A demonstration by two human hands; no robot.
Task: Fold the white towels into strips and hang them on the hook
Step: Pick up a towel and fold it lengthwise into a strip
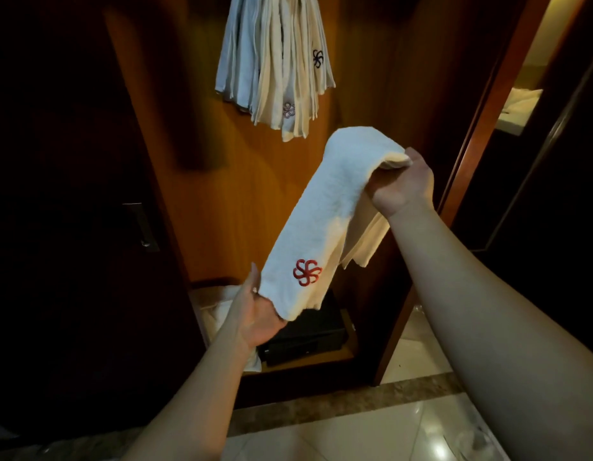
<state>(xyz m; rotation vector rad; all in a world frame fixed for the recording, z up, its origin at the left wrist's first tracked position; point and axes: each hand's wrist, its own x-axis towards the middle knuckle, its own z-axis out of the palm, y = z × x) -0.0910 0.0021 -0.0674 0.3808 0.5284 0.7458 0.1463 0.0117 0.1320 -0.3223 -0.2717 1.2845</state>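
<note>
Overhead, hung towels dangle while both hands, left hand and right hand, grip the folded towel.

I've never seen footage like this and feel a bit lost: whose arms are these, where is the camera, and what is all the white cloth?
There is no machine here. A person wears a wide-angle camera on the head, looking forward and down, so the two arms are that person's own.

Between the hands stretches a white towel, folded into a long strip, with a red flower-like emblem near its lower end. The left hand holds that lower end; the right hand grips the upper end, its fingers hidden under the cloth.

Above hang more folded towels in a bunch; the hook itself is out of view. Behind is a wooden wardrobe panel, and below, a black box on a shelf.
</note>
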